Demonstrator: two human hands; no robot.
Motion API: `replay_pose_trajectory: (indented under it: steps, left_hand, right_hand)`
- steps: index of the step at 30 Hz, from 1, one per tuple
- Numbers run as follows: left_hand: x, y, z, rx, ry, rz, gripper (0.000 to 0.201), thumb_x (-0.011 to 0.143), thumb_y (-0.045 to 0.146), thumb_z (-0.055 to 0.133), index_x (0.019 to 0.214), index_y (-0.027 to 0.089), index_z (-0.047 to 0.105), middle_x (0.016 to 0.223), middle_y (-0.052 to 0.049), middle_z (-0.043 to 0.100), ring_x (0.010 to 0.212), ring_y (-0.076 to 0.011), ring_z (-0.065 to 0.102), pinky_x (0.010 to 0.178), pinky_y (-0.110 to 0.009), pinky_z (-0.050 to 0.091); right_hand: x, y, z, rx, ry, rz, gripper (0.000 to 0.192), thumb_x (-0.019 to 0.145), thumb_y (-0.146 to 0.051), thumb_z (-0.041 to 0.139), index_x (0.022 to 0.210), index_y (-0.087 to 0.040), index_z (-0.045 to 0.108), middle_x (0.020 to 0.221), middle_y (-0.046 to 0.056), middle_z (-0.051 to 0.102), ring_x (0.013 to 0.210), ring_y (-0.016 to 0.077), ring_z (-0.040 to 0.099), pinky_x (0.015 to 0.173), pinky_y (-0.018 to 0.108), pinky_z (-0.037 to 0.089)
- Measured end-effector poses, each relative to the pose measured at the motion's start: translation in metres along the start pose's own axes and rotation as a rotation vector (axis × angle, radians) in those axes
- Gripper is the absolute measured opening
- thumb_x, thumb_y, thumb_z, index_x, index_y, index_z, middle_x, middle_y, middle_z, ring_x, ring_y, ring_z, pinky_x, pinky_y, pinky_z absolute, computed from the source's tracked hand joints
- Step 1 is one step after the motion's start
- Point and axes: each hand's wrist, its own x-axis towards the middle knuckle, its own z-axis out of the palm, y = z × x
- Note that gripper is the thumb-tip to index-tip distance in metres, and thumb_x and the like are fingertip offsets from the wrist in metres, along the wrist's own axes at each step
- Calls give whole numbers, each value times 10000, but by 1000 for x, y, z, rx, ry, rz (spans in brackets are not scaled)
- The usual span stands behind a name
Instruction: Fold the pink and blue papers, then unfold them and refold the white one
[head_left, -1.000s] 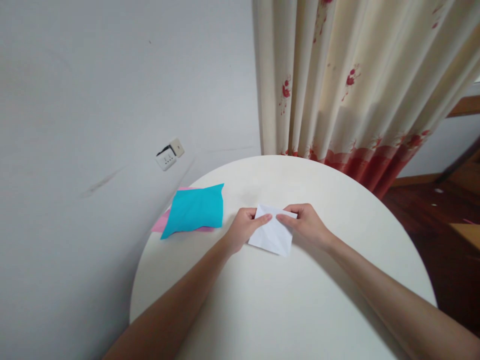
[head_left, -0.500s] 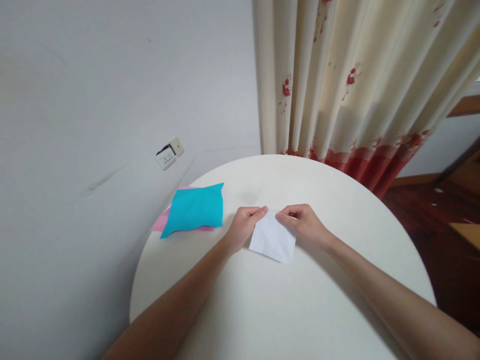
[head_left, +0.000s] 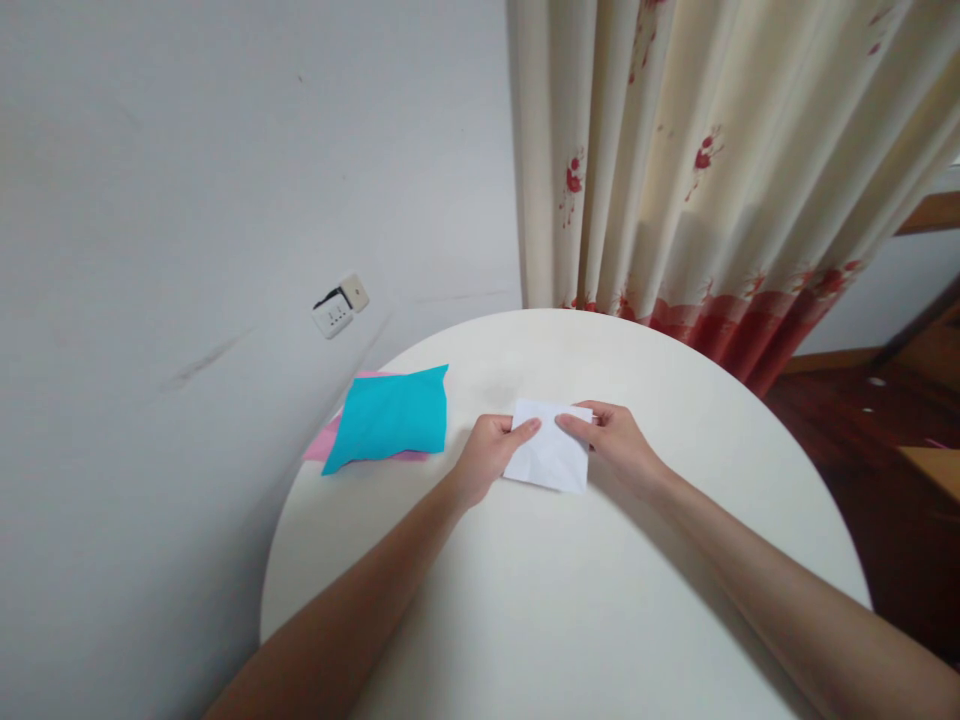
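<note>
Both hands pinch the white paper (head_left: 550,458) on the round bench (head_left: 570,600), left hand (head_left: 487,455) and right hand (head_left: 616,445) at its far edge; folding looks underway, and pressing a crease flat seems next. Farther left lies blue paper (head_left: 390,415)

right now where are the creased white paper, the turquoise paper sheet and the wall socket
creased white paper (head_left: 550,462), head view, bare middle
turquoise paper sheet (head_left: 390,415), head view, centre
wall socket (head_left: 335,316), head view, white faceplate

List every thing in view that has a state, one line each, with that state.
White paper: creased, pinched by both hands.
Left hand: gripping the paper's left edge.
Right hand: gripping its right edge.
Blue paper: flat, lying on the pink paper.
Curtain: drawn.
</note>
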Motion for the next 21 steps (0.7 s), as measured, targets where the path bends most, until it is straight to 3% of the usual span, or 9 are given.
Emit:
replay_pose_trajectory:
  steps: [2, 5, 8, 13, 21]
  left_hand:
    - [3, -2, 0, -48, 68, 38, 407, 705, 498, 792, 828, 112, 762, 828, -108, 761, 696, -239, 695, 650, -326, 523]
    - [5, -2, 0, -97, 147, 79, 435, 694, 513, 796, 858, 113, 758, 833, -104, 762, 724, -256, 703, 665, -352, 546]
    - [4, -1, 1, -136, 111, 84, 455, 690, 486, 810, 934, 106, 755, 896, -119, 765, 790, -273, 715, 722, -378, 563]
    - [0, -5, 7, -189, -5, 59, 474, 636, 334, 873, 1029, 107, 737, 1067, -143, 746, 910, -273, 714, 875, -414, 549]
    - [3, -3, 0, -220, 24, 29, 450, 691, 381, 832, 1014, 82, 739, 1001, -166, 753, 829, -284, 719, 809, -446, 565]
  right_hand:
    - [-2, 0, 1, 36, -106, 51, 398, 671, -432, 817, 926, -134, 753, 838, 92, 747, 686, 176, 642, 627, 285, 471]
    - [-3, 4, 2, -11, -203, 99, 360, 654, -442, 820, 799, -117, 764, 769, 87, 737, 619, 151, 604, 590, 274, 444]
    - [-2, 9, 3, -71, -192, 69, 371, 650, -484, 801, 695, -118, 755, 676, 68, 703, 562, 133, 544, 538, 263, 391]
    - [1, 9, 3, -136, -103, 19, 403, 641, -522, 778, 723, -128, 761, 612, 38, 643, 524, 111, 442, 496, 253, 301]
    - [-1, 4, 3, -182, -106, -3, 371, 664, -482, 754, 592, -120, 722, 574, 43, 629, 511, 103, 422, 515, 265, 308]
